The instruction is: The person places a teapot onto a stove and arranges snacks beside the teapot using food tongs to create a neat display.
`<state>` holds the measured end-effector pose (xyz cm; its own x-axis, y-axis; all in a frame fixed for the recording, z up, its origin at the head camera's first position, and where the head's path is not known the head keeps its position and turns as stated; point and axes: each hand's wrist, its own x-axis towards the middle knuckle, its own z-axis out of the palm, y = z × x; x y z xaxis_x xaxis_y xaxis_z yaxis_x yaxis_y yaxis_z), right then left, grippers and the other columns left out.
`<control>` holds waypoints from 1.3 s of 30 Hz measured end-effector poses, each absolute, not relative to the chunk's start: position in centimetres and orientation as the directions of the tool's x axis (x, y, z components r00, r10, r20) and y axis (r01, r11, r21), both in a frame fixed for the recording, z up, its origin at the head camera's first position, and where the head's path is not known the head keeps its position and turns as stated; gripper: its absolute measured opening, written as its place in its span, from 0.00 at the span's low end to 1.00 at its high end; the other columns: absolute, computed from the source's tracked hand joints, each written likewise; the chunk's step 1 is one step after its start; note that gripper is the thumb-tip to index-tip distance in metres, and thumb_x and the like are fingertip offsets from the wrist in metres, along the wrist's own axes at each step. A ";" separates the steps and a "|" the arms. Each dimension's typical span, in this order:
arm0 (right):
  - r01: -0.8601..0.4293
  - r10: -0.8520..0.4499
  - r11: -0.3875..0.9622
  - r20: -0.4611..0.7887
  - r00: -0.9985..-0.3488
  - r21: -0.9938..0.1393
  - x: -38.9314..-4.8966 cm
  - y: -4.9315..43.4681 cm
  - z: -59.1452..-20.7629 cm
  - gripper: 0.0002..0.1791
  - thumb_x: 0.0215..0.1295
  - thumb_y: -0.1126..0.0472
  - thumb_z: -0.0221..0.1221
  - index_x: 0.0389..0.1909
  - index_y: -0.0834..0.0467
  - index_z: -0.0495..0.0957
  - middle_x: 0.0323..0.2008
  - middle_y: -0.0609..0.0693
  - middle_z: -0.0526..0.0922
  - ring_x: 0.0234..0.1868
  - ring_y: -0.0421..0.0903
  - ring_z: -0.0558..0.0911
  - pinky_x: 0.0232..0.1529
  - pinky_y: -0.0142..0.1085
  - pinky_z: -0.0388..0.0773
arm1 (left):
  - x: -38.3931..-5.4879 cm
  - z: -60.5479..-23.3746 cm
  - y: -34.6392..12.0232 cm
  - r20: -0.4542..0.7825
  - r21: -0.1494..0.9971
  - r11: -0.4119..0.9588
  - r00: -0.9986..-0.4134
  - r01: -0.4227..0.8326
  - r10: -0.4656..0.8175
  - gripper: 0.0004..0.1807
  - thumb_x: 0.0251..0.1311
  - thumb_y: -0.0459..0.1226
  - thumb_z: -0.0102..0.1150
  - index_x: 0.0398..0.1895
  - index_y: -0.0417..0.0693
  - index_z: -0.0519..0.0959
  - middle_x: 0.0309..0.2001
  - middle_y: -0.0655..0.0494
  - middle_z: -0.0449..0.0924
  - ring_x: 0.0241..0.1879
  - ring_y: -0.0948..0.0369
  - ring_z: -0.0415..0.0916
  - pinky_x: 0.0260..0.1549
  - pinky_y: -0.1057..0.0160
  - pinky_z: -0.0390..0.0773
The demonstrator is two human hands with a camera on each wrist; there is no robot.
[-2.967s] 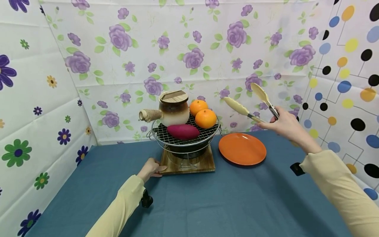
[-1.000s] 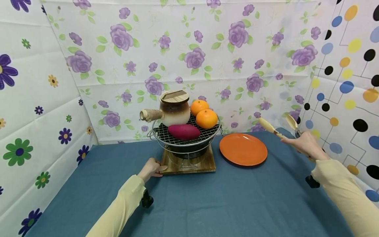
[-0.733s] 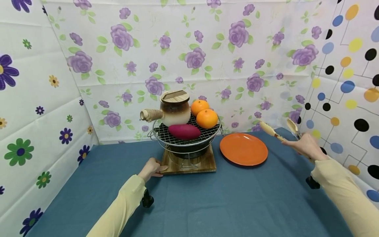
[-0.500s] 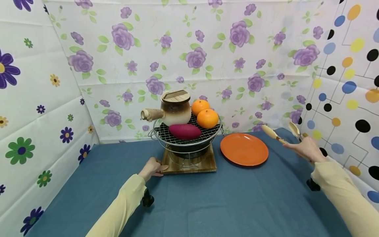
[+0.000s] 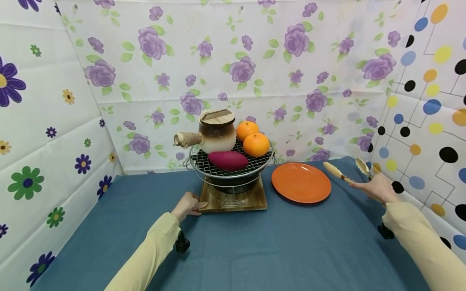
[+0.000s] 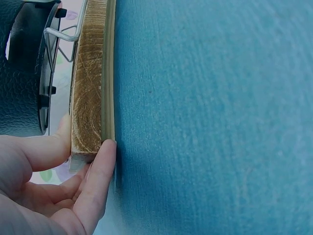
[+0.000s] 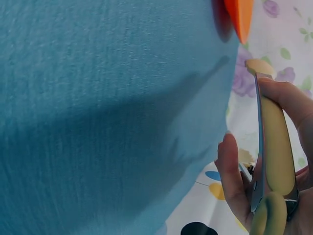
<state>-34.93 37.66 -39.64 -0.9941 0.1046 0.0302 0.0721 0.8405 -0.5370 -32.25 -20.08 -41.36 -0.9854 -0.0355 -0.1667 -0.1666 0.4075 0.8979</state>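
At the left front corner of a wooden board [image 5: 251,204], my left hand [image 5: 185,203] pinches the edge, thumb on top and a finger underneath, as the left wrist view shows. On this board stands a small round grill [image 5: 236,178] with a wire rack. A magenta sweet potato [image 5: 228,161], two oranges [image 5: 256,144] and a lidded clay pot [image 5: 217,135] with a wrapped side handle sit on the rack. To the right, my right hand [image 5: 376,188] holds kitchen tongs [image 7: 278,147] with cream tips; their arms are spread and nothing is between them.
An orange plate [image 5: 301,183] lies on the blue tablecloth [image 5: 233,250] between the grill and my right hand. Patterned cloth walls [image 5: 218,52] rise behind and at both sides. The pot's handle juts out left past the rack.
Over the three seconds, my right hand has lowered the tongs and moved them right, away from the grill. In the last second they barely move. My left hand stays on the board.
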 end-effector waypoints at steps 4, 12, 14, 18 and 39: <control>0.085 0.092 0.847 -0.012 -0.996 -0.524 -35.0 37.7 -39.9 0.31 0.46 0.33 0.61 0.08 0.55 0.65 0.07 0.48 0.66 0.09 0.42 0.64 0.11 0.34 0.61 | -32.6 -41.5 -20.0 -0.183 0.895 0.406 -0.982 -0.182 -0.037 0.30 0.55 0.27 0.59 0.09 0.51 0.50 0.10 0.57 0.45 0.09 0.64 0.47 0.25 0.56 0.80; 0.049 0.064 0.868 0.013 -0.998 -0.495 -34.7 37.6 -40.4 0.30 0.48 0.36 0.61 0.07 0.54 0.62 0.08 0.44 0.58 0.09 0.40 0.59 0.11 0.32 0.59 | -32.6 -41.1 -20.0 -0.191 0.895 0.409 -0.981 -0.178 -0.008 0.30 0.53 0.27 0.61 0.08 0.50 0.50 0.09 0.56 0.47 0.08 0.64 0.50 0.22 0.58 0.80; 0.038 0.056 0.869 0.021 -0.998 -0.494 -34.8 37.6 -40.6 0.30 0.49 0.38 0.61 0.07 0.54 0.61 0.08 0.44 0.55 0.10 0.39 0.58 0.12 0.32 0.59 | -32.5 -41.1 -20.0 -0.190 0.896 0.408 -0.982 -0.177 -0.009 0.30 0.54 0.27 0.60 0.08 0.50 0.50 0.09 0.57 0.47 0.08 0.64 0.50 0.22 0.58 0.79; 0.026 0.047 0.865 0.031 -0.998 -0.501 -35.1 37.7 -41.0 0.28 0.51 0.41 0.61 0.08 0.54 0.61 0.10 0.44 0.55 0.11 0.40 0.58 0.13 0.33 0.59 | -32.5 -41.2 -19.8 -0.192 0.890 0.414 -0.981 -0.191 -0.039 0.29 0.55 0.27 0.59 0.09 0.51 0.50 0.10 0.57 0.47 0.09 0.64 0.50 0.24 0.57 0.80; 0.052 0.042 0.896 -0.033 -0.999 -0.441 -35.8 38.1 -41.6 0.29 0.50 0.41 0.61 0.09 0.54 0.57 0.11 0.45 0.55 0.14 0.42 0.61 0.16 0.33 0.60 | -32.2 -41.2 -20.0 -0.183 0.895 0.407 -0.982 -0.183 -0.040 0.29 0.55 0.26 0.59 0.09 0.51 0.50 0.09 0.58 0.45 0.09 0.64 0.47 0.25 0.56 0.80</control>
